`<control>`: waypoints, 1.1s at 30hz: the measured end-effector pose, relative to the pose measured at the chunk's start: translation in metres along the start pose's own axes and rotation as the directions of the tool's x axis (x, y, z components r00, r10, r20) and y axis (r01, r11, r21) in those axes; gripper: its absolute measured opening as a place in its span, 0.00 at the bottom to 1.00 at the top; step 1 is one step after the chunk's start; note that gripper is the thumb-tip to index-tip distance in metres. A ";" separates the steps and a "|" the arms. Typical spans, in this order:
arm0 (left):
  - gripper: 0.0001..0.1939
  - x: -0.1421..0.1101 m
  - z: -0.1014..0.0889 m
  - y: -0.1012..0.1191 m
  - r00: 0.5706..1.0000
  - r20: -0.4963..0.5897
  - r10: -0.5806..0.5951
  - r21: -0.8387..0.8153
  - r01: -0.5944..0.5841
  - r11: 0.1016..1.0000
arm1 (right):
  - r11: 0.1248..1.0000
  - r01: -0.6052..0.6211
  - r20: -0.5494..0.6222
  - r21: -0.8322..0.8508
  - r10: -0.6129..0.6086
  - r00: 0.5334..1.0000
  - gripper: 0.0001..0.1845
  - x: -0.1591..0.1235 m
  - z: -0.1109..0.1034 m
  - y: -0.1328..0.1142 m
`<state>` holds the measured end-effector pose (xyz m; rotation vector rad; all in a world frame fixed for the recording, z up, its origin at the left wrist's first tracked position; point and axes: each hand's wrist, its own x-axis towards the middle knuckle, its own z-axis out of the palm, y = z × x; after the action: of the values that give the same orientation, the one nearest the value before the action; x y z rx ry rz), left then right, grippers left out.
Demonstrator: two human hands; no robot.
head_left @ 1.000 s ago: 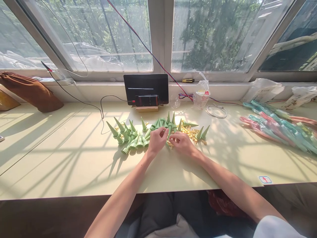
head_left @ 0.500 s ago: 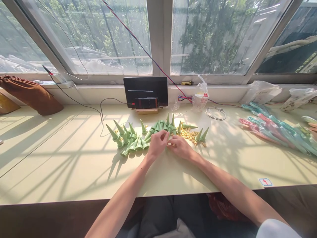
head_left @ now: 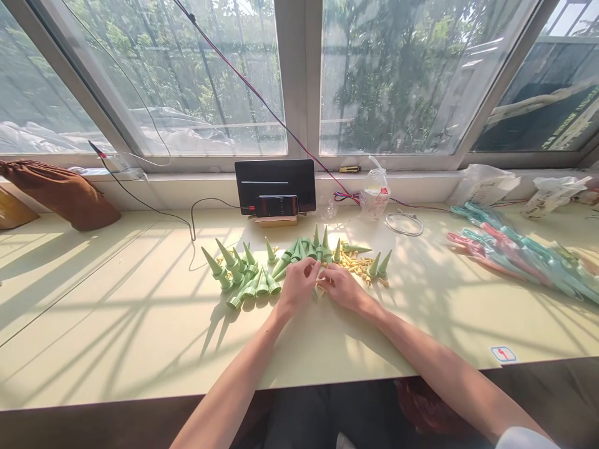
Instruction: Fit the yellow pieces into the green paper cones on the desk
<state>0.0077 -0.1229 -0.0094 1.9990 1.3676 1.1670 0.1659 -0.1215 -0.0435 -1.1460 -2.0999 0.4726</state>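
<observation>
My left hand [head_left: 300, 284] is closed in a pinch on a green cone-shaped spike, mostly hidden behind the fingers. Close beside it, my right hand [head_left: 344, 287] has its thumb and fingertips drawn together at the same spot; whatever small thing they hold is hidden. Left of my hands lie several green cones [head_left: 251, 288] with ribbed collars, some standing point up. Behind my fingers are more green cones [head_left: 296, 248]. Small yellow plug-like pieces [head_left: 358, 265] are heaped right of them, with two upright green cones [head_left: 379, 267] at the heap's edge.
A black tablet [head_left: 276, 178] with a phone [head_left: 277, 206] before it leans by the window. Bagged cup [head_left: 375, 194], coiled cable [head_left: 404, 223] and wrapped pink and teal items [head_left: 519, 249] lie rightward. A brown pouch [head_left: 60, 193] is at far left on the table [head_left: 154, 349].
The green cone between my hands stood out more plainly a second ago and is now mostly covered. My right fingers closed in on the left, then drew slightly apart. The view has tilted up.
</observation>
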 end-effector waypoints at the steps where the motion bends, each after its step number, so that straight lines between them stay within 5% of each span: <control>1: 0.16 0.000 0.000 0.000 1.000 0.009 0.000 0.002 0.000 1.000 | 1.000 0.001 0.000 -0.008 -0.001 1.000 0.08 0.000 0.000 0.000; 20: 0.13 0.000 0.001 -0.002 0.999 0.039 -0.013 0.026 0.012 1.000 | 0.997 -0.070 -0.142 0.044 0.075 0.987 0.11 0.002 -0.006 0.000; 33: 0.13 -0.004 0.002 0.000 0.993 0.105 -0.057 -0.121 0.070 0.990 | 0.987 -0.098 -0.198 0.130 0.123 0.973 0.13 0.003 -0.013 -0.008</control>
<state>0.0083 -0.1261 -0.0120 1.8864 1.2672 1.0806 0.1699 -0.1229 -0.0282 -1.1934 -1.8138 0.5023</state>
